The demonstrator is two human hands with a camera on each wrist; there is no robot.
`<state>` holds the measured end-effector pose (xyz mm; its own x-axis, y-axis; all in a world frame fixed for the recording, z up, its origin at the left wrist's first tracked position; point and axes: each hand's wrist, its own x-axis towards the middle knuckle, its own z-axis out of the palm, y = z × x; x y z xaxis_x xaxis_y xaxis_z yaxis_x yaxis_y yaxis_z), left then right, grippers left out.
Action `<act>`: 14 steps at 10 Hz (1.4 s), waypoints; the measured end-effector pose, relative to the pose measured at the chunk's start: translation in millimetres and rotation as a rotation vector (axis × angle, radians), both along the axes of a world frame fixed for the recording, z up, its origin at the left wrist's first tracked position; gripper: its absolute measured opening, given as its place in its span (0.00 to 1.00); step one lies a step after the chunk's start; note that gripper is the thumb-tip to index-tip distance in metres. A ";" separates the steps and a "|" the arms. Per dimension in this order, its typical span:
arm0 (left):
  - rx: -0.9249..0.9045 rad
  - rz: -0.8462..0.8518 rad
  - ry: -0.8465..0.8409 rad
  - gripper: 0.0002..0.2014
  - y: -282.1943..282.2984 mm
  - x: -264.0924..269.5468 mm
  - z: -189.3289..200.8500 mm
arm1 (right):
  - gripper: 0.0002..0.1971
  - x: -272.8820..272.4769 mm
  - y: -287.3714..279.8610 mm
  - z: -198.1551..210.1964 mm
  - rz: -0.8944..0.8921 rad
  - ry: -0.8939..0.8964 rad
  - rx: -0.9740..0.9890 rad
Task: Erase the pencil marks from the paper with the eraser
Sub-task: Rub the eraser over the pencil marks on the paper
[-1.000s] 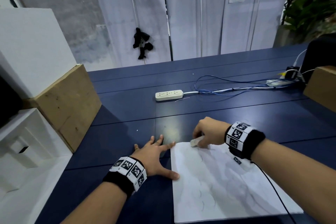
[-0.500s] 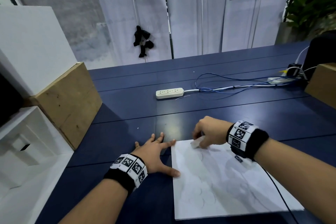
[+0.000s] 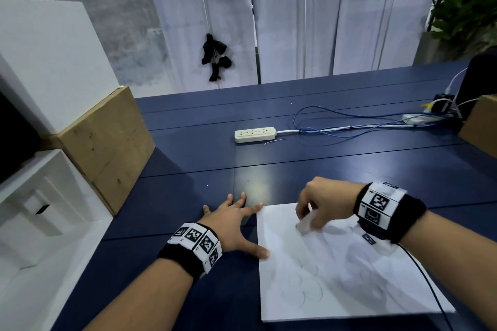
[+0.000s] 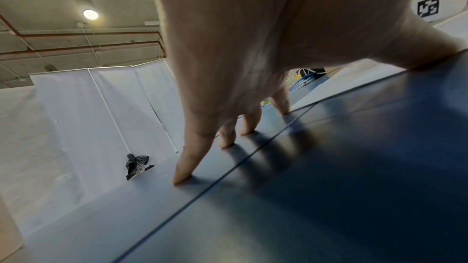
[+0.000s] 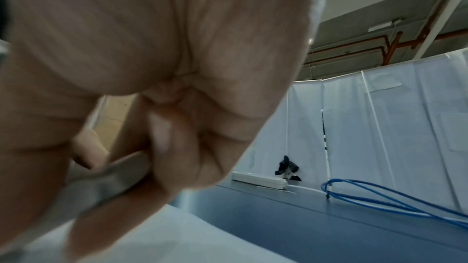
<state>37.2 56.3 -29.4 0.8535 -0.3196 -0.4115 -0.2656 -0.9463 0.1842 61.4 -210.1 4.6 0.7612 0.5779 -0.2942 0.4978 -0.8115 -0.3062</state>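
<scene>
A white sheet of paper (image 3: pixel 349 271) with faint pencil curves lies on the dark blue table (image 3: pixel 188 158). My right hand (image 3: pixel 318 203) pinches a small white eraser (image 3: pixel 304 226) and holds it down on the paper's upper part. In the right wrist view the eraser (image 5: pixel 111 181) shows grey and blurred between thumb and curled fingers. My left hand (image 3: pixel 234 219) lies spread flat on the table beside the paper's left edge, its thumb at that edge. The left wrist view shows its fingertips (image 4: pixel 182 179) pressed on the table.
A white power strip (image 3: pixel 255 134) with blue cables (image 3: pixel 349 129) lies farther back. A cardboard box (image 3: pixel 107 145) and white boxes (image 3: pixel 40 212) stand at the left. Another cardboard box (image 3: pixel 481 126) sits at the right edge. White curtains close off the back.
My right hand has carried the eraser from the paper's top edge down and a little right onto the sheet. The left hand has stayed in place.
</scene>
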 end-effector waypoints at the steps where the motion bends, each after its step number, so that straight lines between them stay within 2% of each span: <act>1: -0.003 -0.002 0.002 0.60 -0.3 0.2 0.0 | 0.22 -3.5 1.4 2.5 0.007 0.019 -0.013; 2: -0.005 0.003 -0.001 0.60 -0.6 0.4 0.4 | 0.09 16.7 5.4 -0.4 -0.098 -0.134 0.038; 3: -0.001 0.000 -0.001 0.60 0.0 0.4 0.7 | 0.06 18.6 4.0 -0.6 -0.135 -0.139 0.041; 4: 0.001 -0.005 -0.001 0.60 0.8 0.0 -0.3 | 0.10 0.3 -0.6 0.9 -0.048 -0.022 0.005; 5: 0.004 -0.008 -0.001 0.60 1.0 -0.1 0.4 | 0.09 -2.8 3.3 3.2 -0.038 -0.031 -0.013; 6: 0.002 -0.009 0.001 0.60 0.1 0.5 1.0 | 0.07 14.4 7.5 2.5 -0.109 -0.180 0.014; 7: 0.001 -0.004 0.003 0.60 0.3 0.4 0.6 | 0.08 17.4 5.6 -0.2 -0.132 -0.185 0.017; 8: 0.000 -0.001 0.001 0.60 0.5 0.2 -1.1 | 0.11 3.2 -0.6 0.3 -0.047 -0.050 0.014; 9: -0.003 -0.001 0.004 0.60 0.0 0.8 -0.9 | 0.14 0.1 0.1 -0.8 -0.028 -0.037 -0.005; 10: -0.002 -0.003 0.001 0.60 -0.3 0.5 0.2 | 0.09 17.5 3.9 -2.6 -0.107 -0.178 0.045; 11: 0.000 -0.002 0.003 0.60 0.0 0.3 0.1 | 0.05 19.2 3.8 -3.8 -0.122 -0.182 0.057; 12: -0.001 -0.001 0.003 0.61 0.2 0.8 -1.1 | 0.07 2.3 -0.3 -3.3 -0.051 -0.063 0.026; 13: -0.002 -0.001 0.004 0.60 -0.4 -0.3 0.1 | 0.08 0.8 0.9 2.1 -0.052 -0.049 0.015; 14: -0.003 0.000 -0.003 0.60 -1.2 -0.6 1.0 | 0.08 14.3 2.9 2.3 -0.134 -0.169 0.040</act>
<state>36.5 55.1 -28.3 0.8549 -0.3207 -0.4078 -0.2658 -0.9458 0.1867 75.8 -207.2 6.9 0.8685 0.4770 -0.1346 0.4334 -0.8627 -0.2606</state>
